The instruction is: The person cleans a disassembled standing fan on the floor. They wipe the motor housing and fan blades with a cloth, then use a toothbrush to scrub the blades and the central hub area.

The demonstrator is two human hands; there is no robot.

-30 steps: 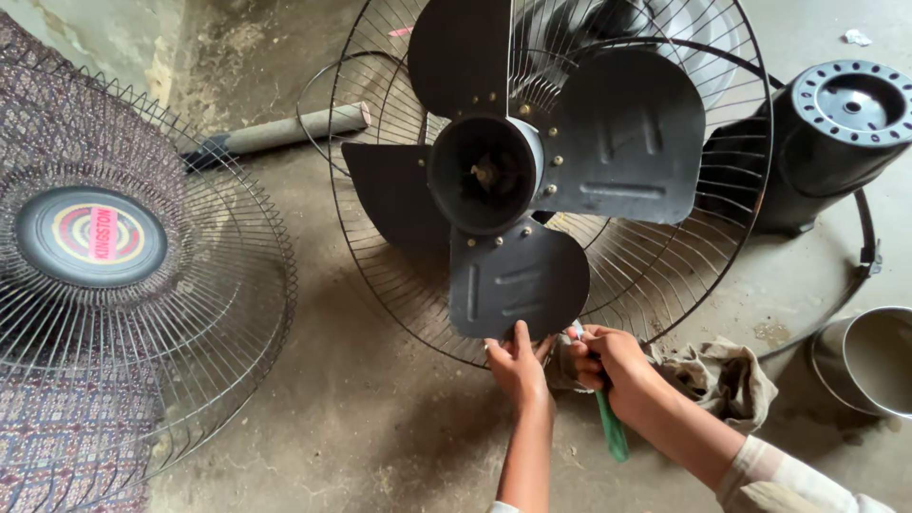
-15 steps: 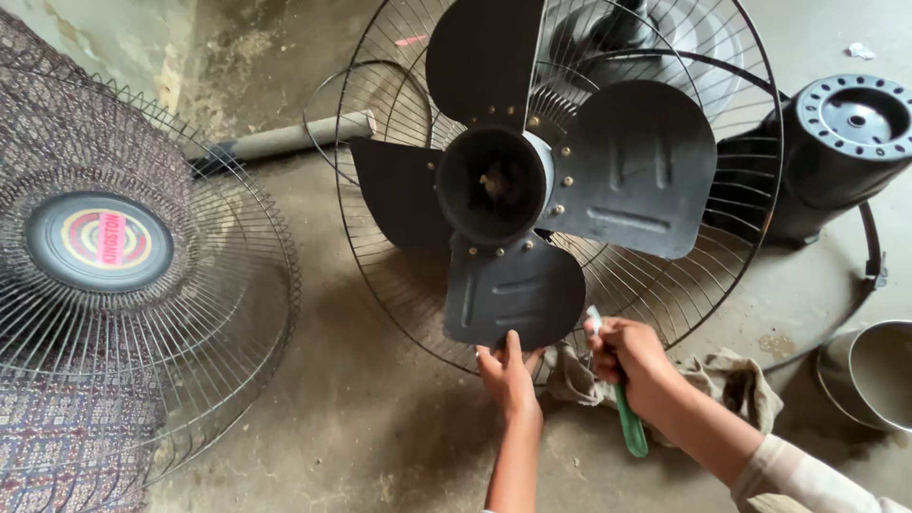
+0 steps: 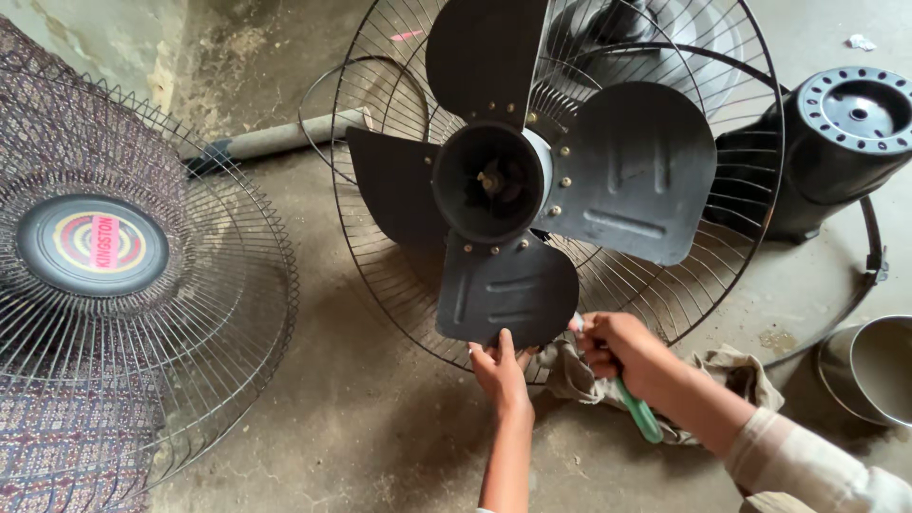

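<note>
A large fan with black metal blades (image 3: 513, 190) stands tilted on the concrete floor inside its rear wire guard (image 3: 380, 275). My left hand (image 3: 499, 370) grips the lower rim of the guard, just under the bottom blade. My right hand (image 3: 617, 351) is closed on a green-handled tool (image 3: 638, 413), its tip at the guard's lower rim beside my left hand. A dirty rag (image 3: 722, 380) lies beneath my right hand and forearm.
The detached front wire guard (image 3: 114, 285) with its round coloured centre badge lies at the left over a patterned mat. A black round fan base (image 3: 845, 133) stands at the upper right, a metal bowl (image 3: 869, 366) at the right edge, a grey pipe (image 3: 275, 141) behind.
The view has shifted closer and slightly right. Both hands stay at the guard's bottom rim; the right hand with the green tool has shifted a little along the rim.
</note>
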